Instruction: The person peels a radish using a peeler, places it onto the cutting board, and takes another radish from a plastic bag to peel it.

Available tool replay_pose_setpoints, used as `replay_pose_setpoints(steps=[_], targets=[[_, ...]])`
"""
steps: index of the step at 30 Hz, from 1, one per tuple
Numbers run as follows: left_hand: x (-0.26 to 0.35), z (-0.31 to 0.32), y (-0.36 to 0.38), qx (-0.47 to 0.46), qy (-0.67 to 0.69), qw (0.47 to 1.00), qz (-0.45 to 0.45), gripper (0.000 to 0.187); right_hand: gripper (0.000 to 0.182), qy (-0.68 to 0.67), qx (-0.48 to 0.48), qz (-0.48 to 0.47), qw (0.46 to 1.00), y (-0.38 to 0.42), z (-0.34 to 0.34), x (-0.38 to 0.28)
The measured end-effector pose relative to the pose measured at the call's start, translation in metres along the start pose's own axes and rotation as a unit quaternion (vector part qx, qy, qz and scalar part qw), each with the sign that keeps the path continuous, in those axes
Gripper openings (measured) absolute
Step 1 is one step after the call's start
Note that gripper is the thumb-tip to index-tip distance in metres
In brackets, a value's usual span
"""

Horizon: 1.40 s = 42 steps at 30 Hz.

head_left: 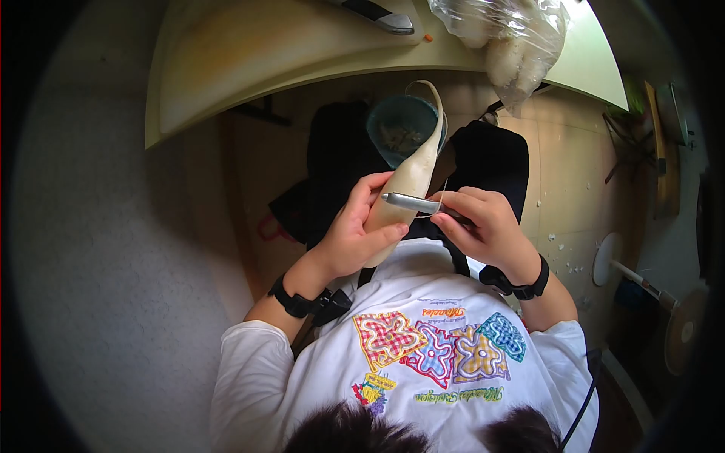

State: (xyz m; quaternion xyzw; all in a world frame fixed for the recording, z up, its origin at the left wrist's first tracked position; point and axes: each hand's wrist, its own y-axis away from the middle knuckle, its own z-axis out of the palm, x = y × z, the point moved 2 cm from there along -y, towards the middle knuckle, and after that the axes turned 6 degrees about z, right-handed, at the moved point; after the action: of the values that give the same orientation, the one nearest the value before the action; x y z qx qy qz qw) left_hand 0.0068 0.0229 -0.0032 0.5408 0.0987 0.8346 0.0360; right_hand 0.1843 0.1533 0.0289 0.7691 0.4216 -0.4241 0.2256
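A pale white radish (411,177) with a long, thin, curved tail lies slantwise above my lap, its tail pointing away from me. My left hand (355,230) is wrapped round its thick near end. In my right hand (487,226) is a peeler (411,201), its silver head lying across the radish's upper side. A thin strip of peel appears beside the peeler. Beyond the radish, a teal bin (384,140) stands between my knees with pale scraps inside, partly covered by the radish's tail.
On the table (249,53) ahead are a clear plastic bag (521,57) of white radishes, hanging over the edge, a knife-like tool with a dark handle (377,15) and a small orange bit (428,38). White scraps (555,245) dot the floor at right, near a fan (683,332).
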Motion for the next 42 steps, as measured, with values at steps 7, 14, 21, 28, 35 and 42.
replay_pose_setpoints(steps=[7, 14, 21, 28, 35, 42], targets=[[-0.004, -0.004, 0.002, 0.008, -0.025, 1.0, 0.014, 0.066, 0.016, 0.037, 0.025, 0.013, 0.999, 0.002, 0.009, -0.004], [-0.002, -0.004, 0.008, -0.015, -0.087, 0.995, 0.039, 0.07, 0.013, 0.015, 0.088, 0.012, 0.996, -0.002, 0.002, 0.005], [0.002, -0.006, 0.008, -0.024, -0.073, 0.996, 0.037, 0.071, 0.011, 0.021, 0.103, 0.007, 0.994, -0.005, 0.001, 0.005], [0.006, -0.005, 0.008, -0.012, -0.051, 0.998, 0.028, 0.071, 0.011, -0.002, 0.167, 0.012, 0.986, -0.01, -0.001, 0.016], [0.001, -0.005, 0.012, -0.03, -0.035, 0.999, 0.007, 0.072, 0.015, -0.048, 0.202, 0.133, 0.969, -0.003, -0.016, 0.066], [0.004, -0.006, 0.009, -0.025, -0.025, 0.999, 0.011, 0.072, 0.017, -0.223, 0.202, 0.242, 0.922, 0.003, -0.018, 0.075]])
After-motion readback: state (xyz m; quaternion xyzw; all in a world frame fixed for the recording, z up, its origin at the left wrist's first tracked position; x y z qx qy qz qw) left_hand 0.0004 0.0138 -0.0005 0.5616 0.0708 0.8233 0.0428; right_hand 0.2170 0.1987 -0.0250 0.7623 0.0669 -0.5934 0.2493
